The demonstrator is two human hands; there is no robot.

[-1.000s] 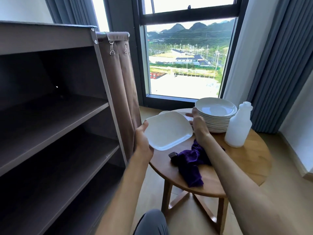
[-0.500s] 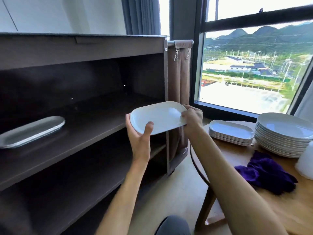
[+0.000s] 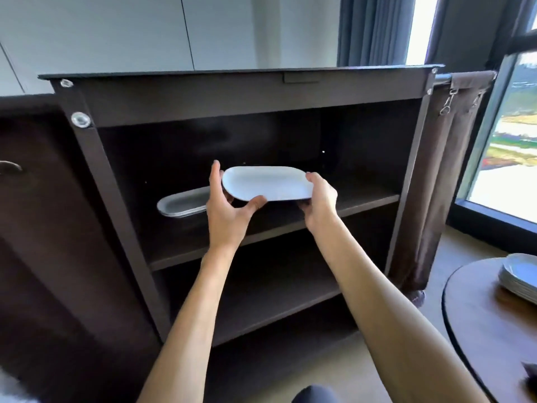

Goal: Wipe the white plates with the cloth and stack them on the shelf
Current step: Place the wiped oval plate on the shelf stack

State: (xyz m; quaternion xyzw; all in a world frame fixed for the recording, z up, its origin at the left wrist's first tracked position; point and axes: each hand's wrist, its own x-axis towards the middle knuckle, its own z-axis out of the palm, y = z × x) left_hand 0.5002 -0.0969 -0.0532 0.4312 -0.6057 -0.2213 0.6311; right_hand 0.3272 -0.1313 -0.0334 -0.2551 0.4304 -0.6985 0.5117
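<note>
on the far left, the dark shelf unit (image 3: 122,199) stands against the wall, and a plate already on the shelf (image 3: 183,203) lies on its upper board, partly hidden behind your left wrist. your left hand (image 3: 229,212) grips the left end of the white plate (image 3: 266,183), thumb curled up at the near rim, fingers raised along the far side. the plate is held nearly level in the upper opening, above the board and just right of the one lying there. your right hand (image 3: 319,203) grips its right end, fingers wrapped over the edge. further right hangs a brown fabric bag (image 3: 436,184), then a round wooden table (image 3: 488,330) carrying a stack of plates (image 3: 520,276).
</note>
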